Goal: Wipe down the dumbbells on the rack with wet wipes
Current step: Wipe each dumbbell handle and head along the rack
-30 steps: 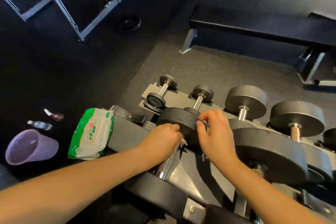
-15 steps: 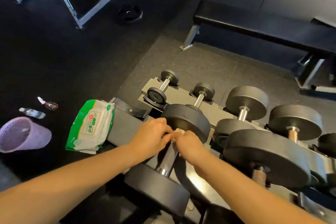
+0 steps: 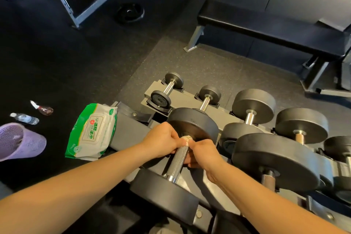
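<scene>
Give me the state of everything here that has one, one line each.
dumbbell, resting on the rack
wipe, bunched round the top of its handle
left grip, curled on the wipe
right grip, pinching the wipe
wipes pack, lid shut, lying flat
purple basket, tipped on its side
water bottle, lying down

Two hands (image 3: 163,138) (image 3: 204,155), one wipe (image 3: 185,138), at least seven dumbbells (image 3: 253,105), one wipe pack (image 3: 93,131), two bottles (image 3: 25,118) (image 3: 45,109)

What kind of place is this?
Most likely a gym's free-weight area: rows of dumbbells on a rack, a padded bench behind, and a plate lying on the dark floor.
</scene>
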Available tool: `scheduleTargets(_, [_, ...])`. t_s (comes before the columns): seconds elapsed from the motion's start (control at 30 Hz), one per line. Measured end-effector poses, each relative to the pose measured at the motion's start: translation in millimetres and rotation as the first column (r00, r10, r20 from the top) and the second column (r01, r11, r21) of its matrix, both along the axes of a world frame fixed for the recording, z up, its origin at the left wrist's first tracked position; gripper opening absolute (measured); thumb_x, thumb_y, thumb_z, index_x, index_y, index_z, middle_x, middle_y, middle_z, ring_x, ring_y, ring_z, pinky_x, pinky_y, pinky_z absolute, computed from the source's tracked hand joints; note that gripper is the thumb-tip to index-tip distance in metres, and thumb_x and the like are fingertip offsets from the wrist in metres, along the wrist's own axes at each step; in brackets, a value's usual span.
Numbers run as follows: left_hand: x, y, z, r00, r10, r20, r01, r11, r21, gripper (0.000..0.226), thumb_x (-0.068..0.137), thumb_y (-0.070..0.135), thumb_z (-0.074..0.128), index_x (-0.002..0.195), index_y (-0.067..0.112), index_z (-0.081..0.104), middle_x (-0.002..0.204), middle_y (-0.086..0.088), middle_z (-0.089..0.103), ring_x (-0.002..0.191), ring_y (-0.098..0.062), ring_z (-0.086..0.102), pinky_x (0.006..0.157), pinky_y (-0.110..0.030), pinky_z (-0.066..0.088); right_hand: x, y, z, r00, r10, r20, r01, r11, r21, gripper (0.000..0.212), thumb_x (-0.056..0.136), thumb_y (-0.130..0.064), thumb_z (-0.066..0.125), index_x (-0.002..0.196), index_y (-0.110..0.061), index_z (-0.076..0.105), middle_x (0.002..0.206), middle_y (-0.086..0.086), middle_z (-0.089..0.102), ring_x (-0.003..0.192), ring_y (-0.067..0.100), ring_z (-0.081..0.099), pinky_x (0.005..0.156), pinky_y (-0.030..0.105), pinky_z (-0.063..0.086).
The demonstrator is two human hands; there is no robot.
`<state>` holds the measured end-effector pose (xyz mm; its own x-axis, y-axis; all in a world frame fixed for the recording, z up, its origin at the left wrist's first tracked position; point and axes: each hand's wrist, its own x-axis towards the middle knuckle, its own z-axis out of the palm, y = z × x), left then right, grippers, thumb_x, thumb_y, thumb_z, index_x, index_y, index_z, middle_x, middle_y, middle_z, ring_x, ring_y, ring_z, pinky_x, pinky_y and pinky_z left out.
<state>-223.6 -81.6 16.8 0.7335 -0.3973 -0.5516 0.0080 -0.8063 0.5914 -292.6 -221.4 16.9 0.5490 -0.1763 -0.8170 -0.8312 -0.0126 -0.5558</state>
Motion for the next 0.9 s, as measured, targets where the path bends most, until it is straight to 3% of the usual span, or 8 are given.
scheduleTargets(0.17, [0.2,-5.1,6.6,0.985,-0.159,0.066,0.154,0.985,0.075,0.027,0.09,0.028,0.07,0.067,0.018,0.061,0.072,-0.009,0.067,0.072,-0.022,0.066,0.07,-0.035,0.054,-1.2,-8.9,2.8,0.933,0.359,-0.026,-0.358,0.916,-0.179,0.035,0.105,-0.021,0.045,0.091,0.0,0.07,0.078,0.018,0.076,0.069,0.031,0.075,0.069,0.041,0.065])
scheduleTargets(0.3, [-6.8,-11.9,-2.5,0.995,-0.045,0.093,0.042,0.999,0.034,0.035,0.096,0.038,0.066,0.069,0.019,0.054,0.063,0.003,0.057,0.061,-0.011,0.053,0.057,-0.029,0.038,-1.7,0.9,-6.8,0.932,0.357,0.062,-0.315,0.884,-0.346,0.039,0.107,-0.03,0.035,0.084,-0.012,0.062,0.085,0.015,0.071,0.081,0.038,0.072,0.078,0.053,0.06])
scheduleTargets(0.4, [-8.3,-1.9,-5.0,0.999,-0.026,-0.038,0.025,0.999,-0.029,0.035,0.097,0.035,0.067,0.068,0.018,0.056,0.059,0.007,0.053,0.055,-0.004,0.048,0.057,-0.023,0.035,-9.1,4.3,-9.3,0.909,0.409,0.077,-0.377,0.888,-0.265,0.04,0.109,-0.028,0.031,0.091,-0.011,0.062,0.081,0.011,0.065,0.082,0.034,0.069,0.077,0.045,0.058])
scheduleTargets(0.47, [-5.1,10.7,0.3,0.975,-0.131,-0.179,0.133,0.991,0.001,0.033,0.096,0.032,0.069,0.068,0.018,0.059,0.058,0.008,0.056,0.053,-0.003,0.049,0.059,-0.023,0.039,-19.1,3.6,-5.5,0.884,0.464,0.054,-0.452,0.878,-0.154,0.037,0.109,-0.025,0.033,0.087,-0.012,0.06,0.071,0.007,0.059,0.067,0.026,0.063,0.061,0.035,0.052])
scheduleTargets(0.57, [-1.6,18.0,8.4,0.91,-0.251,-0.33,0.281,0.959,0.044,0.029,0.094,0.03,0.07,0.069,0.017,0.064,0.063,0.003,0.064,0.056,-0.007,0.055,0.064,-0.026,0.046,-25.2,0.1,-0.6,0.835,0.55,0.024,-0.545,0.831,-0.114,0.034,0.107,-0.023,0.04,0.082,-0.01,0.059,0.067,0.006,0.057,0.056,0.018,0.056,0.056,0.035,0.049])
scheduleTargets(0.73, [-0.1,-6.6,-3.6,1.0,-0.027,-0.015,0.026,0.997,-0.078,0.034,0.095,0.031,0.069,0.066,0.019,0.057,0.062,0.0,0.058,0.06,-0.012,0.054,0.068,-0.037,0.051,1.7,-5.7,-5.1,0.917,0.381,0.114,-0.312,0.867,-0.388,0.043,0.107,-0.032,0.042,0.071,-0.015,0.059,0.069,0.004,0.06,0.07,0.027,0.064,0.067,0.039,0.054])
scheduleTargets(0.83, [0.9,7.2,-2.9,0.965,-0.143,-0.22,0.142,0.99,-0.018,0.031,0.094,0.025,0.07,0.065,0.017,0.061,0.059,0.003,0.058,0.055,-0.008,0.051,0.061,-0.027,0.044,-7.9,1.0,-1.1,0.893,0.448,0.047,-0.425,0.872,-0.242,0.039,0.105,-0.025,0.044,0.075,-0.009,0.062,0.064,0.004,0.057,0.058,0.021,0.059,0.057,0.033,0.049])
scheduleTargets(0.9, [-2.7,22.9,1.2,0.863,-0.253,-0.436,0.293,0.956,0.025,0.029,0.092,0.017,0.071,0.065,0.014,0.062,0.055,0.0,0.056,0.048,-0.009,0.046,0.051,-0.022,0.038,-23.0,8.0,8.0,0.83,0.558,0.006,-0.556,0.826,-0.091,0.038,0.104,-0.025,0.047,0.071,-0.011,0.06,0.058,0.003,0.053,0.047,0.015,0.049,0.045,0.026,0.042])
